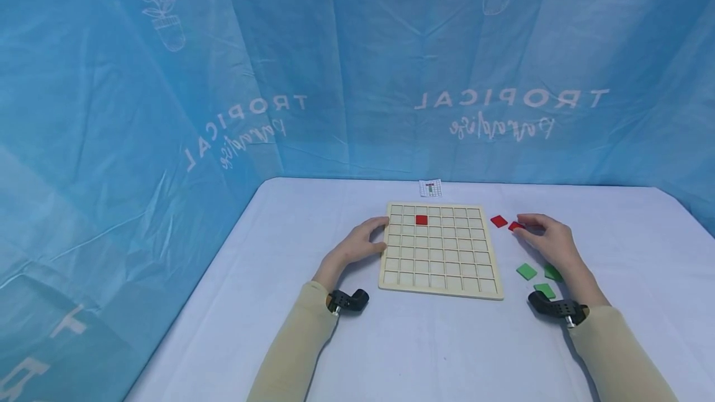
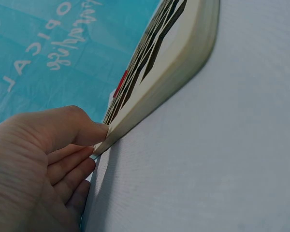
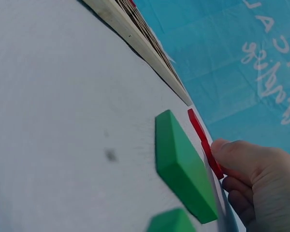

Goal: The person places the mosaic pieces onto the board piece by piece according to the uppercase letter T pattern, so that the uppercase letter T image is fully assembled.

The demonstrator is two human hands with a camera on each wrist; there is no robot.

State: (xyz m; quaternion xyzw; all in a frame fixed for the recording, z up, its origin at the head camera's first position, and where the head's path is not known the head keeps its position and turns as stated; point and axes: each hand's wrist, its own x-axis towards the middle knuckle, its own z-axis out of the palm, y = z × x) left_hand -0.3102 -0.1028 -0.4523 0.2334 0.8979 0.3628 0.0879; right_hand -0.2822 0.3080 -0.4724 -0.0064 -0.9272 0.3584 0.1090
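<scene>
A pale wooden grid board (image 1: 441,293) lies on the table, and one red square tile (image 1: 421,219) sits in a cell of its second row. Along the board's left edge, my left hand (image 1: 357,244) rests with thumb and forefinger spread apart, their tips touching the rim. To the right of the board, my right hand (image 1: 550,244) pinches a red tile (image 3: 211,159) between thumb and fingers, low over the cloth. Another red tile (image 1: 499,221) lies just left of it, close to the board.
Several green tiles (image 1: 526,272) lie near my right wrist, one partly behind the forearm. Behind the board is a small printed pattern card (image 1: 431,188) with a coloured T shape. White cloth covers the table (image 1: 436,346); a blue printed curtain (image 1: 380,67) hangs behind and at the left.
</scene>
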